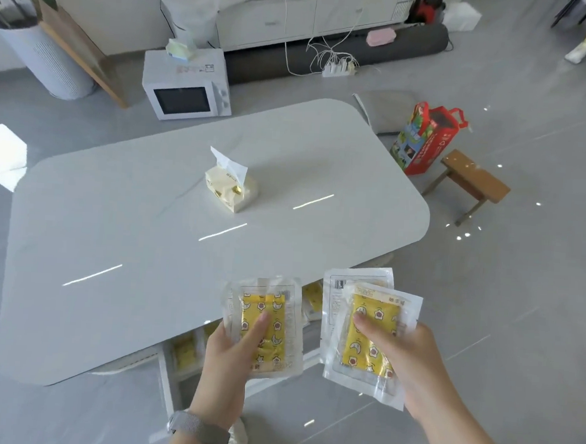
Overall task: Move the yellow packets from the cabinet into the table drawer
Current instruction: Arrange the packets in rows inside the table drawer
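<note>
My left hand (231, 362) grips a yellow packet (279, 318) in clear wrapping, thumb pressed on its face. My right hand (410, 363) holds two more yellow packets (368, 315), fanned one over the other. Both hands hover over the near edge of the white table (129, 246). Below them the table drawer (169, 375) stands pulled out, with several yellow packets (185, 350) lying inside, partly hidden by the tabletop and my hands. The white cabinet (297, 16) stands against the far wall.
A tissue pack (230, 187) sits mid-table. On the floor beyond are a white microwave (186, 85), a plant pot (44, 55), a power strip with cables (338, 68), a red bag (427, 137) and a small wooden stool (472, 184).
</note>
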A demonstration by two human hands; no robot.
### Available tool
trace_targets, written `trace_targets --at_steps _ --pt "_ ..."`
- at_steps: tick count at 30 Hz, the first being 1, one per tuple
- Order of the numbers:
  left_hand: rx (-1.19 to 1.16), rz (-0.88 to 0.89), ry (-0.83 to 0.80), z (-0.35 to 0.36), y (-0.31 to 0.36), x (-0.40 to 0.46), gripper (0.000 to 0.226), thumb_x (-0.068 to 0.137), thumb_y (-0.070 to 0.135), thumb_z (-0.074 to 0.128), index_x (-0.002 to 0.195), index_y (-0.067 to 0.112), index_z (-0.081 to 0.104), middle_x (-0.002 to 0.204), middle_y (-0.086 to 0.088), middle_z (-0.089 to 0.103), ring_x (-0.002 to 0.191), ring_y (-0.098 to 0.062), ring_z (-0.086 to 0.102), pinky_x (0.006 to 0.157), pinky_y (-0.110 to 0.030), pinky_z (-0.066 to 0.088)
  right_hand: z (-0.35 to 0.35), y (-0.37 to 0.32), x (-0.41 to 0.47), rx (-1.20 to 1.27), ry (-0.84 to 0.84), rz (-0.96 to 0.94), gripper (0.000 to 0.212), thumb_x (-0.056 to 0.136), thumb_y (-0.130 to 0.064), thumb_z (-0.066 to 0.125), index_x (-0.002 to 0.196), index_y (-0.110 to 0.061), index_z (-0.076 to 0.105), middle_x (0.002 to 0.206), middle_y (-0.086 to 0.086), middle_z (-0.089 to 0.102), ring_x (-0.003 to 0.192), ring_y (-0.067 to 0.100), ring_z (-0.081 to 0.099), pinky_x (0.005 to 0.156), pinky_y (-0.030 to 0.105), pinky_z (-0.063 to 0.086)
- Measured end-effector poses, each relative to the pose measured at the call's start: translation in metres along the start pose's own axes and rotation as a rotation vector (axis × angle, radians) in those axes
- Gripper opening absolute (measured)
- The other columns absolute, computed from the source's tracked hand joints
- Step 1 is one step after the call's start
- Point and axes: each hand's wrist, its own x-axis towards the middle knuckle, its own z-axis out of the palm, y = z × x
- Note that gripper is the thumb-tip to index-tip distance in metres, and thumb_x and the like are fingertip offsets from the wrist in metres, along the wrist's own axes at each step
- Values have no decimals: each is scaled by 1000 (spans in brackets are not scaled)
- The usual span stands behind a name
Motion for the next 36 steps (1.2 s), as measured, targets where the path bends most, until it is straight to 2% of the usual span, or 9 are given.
trace_targets --at_steps 5,8,12,15,20,24,29,31,36 --pt "-25 9 34 12 -68 31 32 83 26 69 112 13 69 104 -10 76 100 -31 72 93 -56 53 -16 56 51 -13 -65 -29 27 68 -23 83 91 -11 76 88 12 76 87 34 73 83 54 57" --pt "-25 14 48 7 -109 61 38 77 30 71 111 13 70 104 -11 76 100 -31 72 94 -56 53 -11 99 85 -3 -112 -59 32 64 -27 82 90 -11 76 88 11 76 88 32 73 80 48 59" --pt "-5 46 64 -12 -157 106 31 85 31 70 110 13 71 105 -10 75 102 -29 71 90 -45 55 5 154 130 24 -180 -98 33 66 -23 81 95 -9 74 88 8 76 77 18 73 59 28 56" --pt "-28 59 101 -24 -188 142 28 89 26 68 112 10 68 103 -12 76 100 -30 72 82 -40 56 20 185 164 -6 -222 -134 40 62 -28 83 97 -10 73 90 6 77 85 22 73 70 33 59" --pt "-78 174 132 -35 -211 186 24 90 20 68 111 9 69 105 -13 75 103 -33 70 94 -52 54 42 213 212 -58 -246 -232 43 56 -38 87 91 -17 73 101 11 75 96 27 71 89 46 56" --pt "-105 221 156 -45 -233 205 23 91 21 68 110 9 70 104 -12 76 101 -31 71 93 -51 55 57 232 231 -80 -293 -272 57 53 -42 88 94 -6 72 97 15 74 97 34 69 90 48 55" --pt "-132 251 127 -45 -255 212 28 88 23 70 109 5 69 102 -12 75 94 -28 73 77 -37 58 55 265 245 -79 -367 -284 44 70 -46 76 104 -19 72 91 -4 77 84 14 73 70 34 55" --pt "-138 261 118 -45 -257 214 33 87 25 70 112 3 68 102 -10 76 92 -26 73 76 -36 58 50 273 250 -42 -381 -259 40 77 -44 74 109 -20 70 95 -3 77 88 15 73 75 34 56" --pt "-169 246 79 -39 -251 220 13 91 23 68 98 12 71 89 -5 77 80 -22 75 65 -33 59 55 273 249 -33 -439 -273 12 88 -22 68 96 -16 74 89 5 77 84 21 75 73 35 58"
